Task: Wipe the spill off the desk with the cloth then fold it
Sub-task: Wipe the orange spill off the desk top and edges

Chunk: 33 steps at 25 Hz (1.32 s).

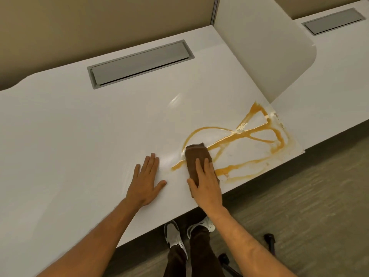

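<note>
An orange-brown spill [257,134] runs in looping streaks across the right part of the white desk [79,126], reaching its right corner. A folded brown cloth [196,156] lies on the spill's left end. My right hand [205,182] presses flat on the cloth's near half, fingers pointing away from me. My left hand [146,181] rests palm down on the bare desk just left of the spill, fingers spread, holding nothing.
A grey cable hatch [139,63] is set into the desk at the back. A white divider panel [265,52] stands at the right, with a second desk and hatch [332,21] beyond. The front edge is close; chair wheels [269,242] and my shoes are below.
</note>
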### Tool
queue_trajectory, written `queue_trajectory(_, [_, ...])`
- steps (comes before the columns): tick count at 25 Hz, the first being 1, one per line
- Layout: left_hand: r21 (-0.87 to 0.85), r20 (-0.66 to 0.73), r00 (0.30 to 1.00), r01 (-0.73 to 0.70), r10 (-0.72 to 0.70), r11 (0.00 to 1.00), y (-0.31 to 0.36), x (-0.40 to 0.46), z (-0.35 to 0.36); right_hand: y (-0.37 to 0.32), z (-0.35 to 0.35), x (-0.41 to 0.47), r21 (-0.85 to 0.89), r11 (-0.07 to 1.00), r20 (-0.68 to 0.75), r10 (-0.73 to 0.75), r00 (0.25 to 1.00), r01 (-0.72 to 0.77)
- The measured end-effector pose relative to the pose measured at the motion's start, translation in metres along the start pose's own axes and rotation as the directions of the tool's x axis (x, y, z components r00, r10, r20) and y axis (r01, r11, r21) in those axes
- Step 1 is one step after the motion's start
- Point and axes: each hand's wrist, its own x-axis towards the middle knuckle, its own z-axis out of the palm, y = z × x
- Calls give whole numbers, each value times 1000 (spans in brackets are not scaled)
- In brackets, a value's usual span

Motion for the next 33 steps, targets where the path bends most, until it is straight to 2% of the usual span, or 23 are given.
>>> queue_trajectory(2, [41, -24, 1000, -16, 17, 999, -3, 0, 7, 8, 20, 5, -148, 987, -21, -68, 997, 64])
queue_trajectory(5, [75, -83, 996, -20, 26, 997, -4, -2, 15, 16, 30, 23, -93, 996, -67, -19, 998, 13])
queue_trajectory(10, [95, -97, 995, -11, 20, 995, -6, 0, 19, 10, 41, 60, -156, 987, -191, -63, 980, 33])
queue_trajectory(13, [100, -104, 994, -12, 22, 995, -6, 0, 20, -2, 42, 85, -152, 980, -191, -159, 969, 130])
queue_trajectory(18, [104, -113, 993, -8, 20, 994, -5, 0, 21, -15, 47, 107, -24, 940, -224, -337, 915, 340])
queue_trajectory(23, [105, -105, 994, -15, 26, 994, -6, -1, 22, -17, 50, 107, 13, 860, -184, -500, 846, 510])
queue_trajectory(27, [112, -96, 995, -16, 27, 994, -8, -1, 22, -8, 54, 93, -19, 829, -147, -556, 818, 559])
queue_trajectory(33, [88, -77, 997, -14, 21, 996, -7, -2, 19, 48, 60, 25, -77, 779, -66, -627, 776, 622])
